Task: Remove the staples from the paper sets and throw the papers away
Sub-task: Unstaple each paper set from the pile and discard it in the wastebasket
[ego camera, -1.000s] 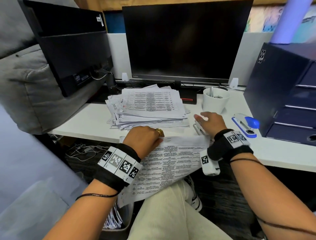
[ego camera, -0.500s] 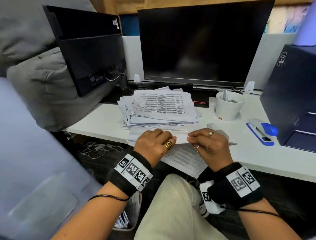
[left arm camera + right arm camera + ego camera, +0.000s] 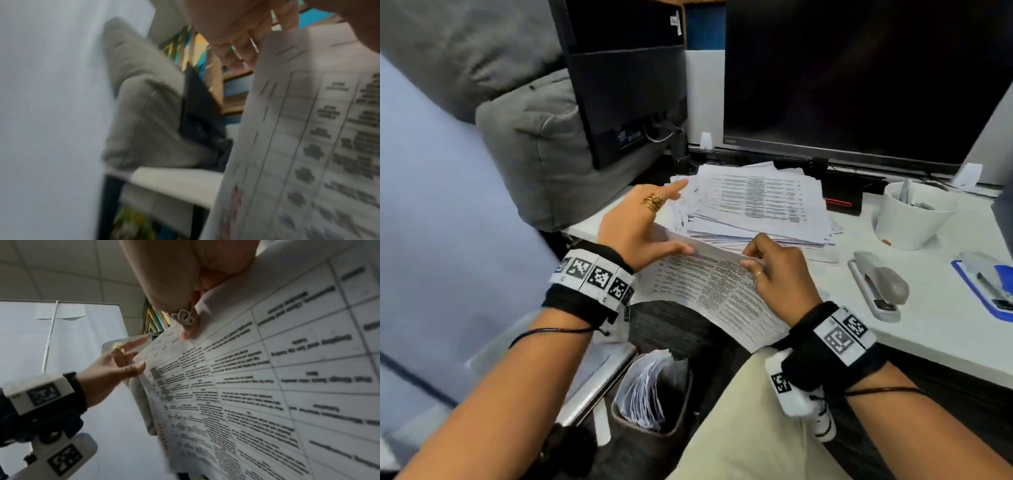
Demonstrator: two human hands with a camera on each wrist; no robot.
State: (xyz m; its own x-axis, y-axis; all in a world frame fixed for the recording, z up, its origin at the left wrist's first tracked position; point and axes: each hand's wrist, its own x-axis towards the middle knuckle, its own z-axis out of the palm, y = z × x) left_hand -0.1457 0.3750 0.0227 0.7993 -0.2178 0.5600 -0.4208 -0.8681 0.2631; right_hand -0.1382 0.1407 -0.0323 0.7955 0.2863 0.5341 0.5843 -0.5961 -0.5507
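I hold a printed paper set [image 3: 709, 291] in front of the desk's near edge, above my lap. My right hand [image 3: 751, 262] pinches its top edge between thumb and fingers; the right wrist view shows the fingers [image 3: 187, 331] curled over the sheet [image 3: 267, 386]. My left hand [image 3: 654, 226] has straight, spread fingers, with only the thumb lying on the paper's top left edge. The left wrist view is blurred and shows fingers [image 3: 232, 45] beside the paper [image 3: 308, 146]. No staple shows. A bin [image 3: 674, 428] with discarded papers stands on the floor below.
A thick stack of paper sets [image 3: 756, 205] lies on the white desk [image 3: 928, 342] just behind my hands. A grey stapler-like tool [image 3: 876, 287], a blue stapler [image 3: 989, 281] and a white cup [image 3: 917, 219] sit right. Two monitors [image 3: 859, 75] stand behind.
My right hand left the grey tool on the desk and took the paper's top edge. The paper set has been raised off the desk edge, and my left hand has spread its fingers.
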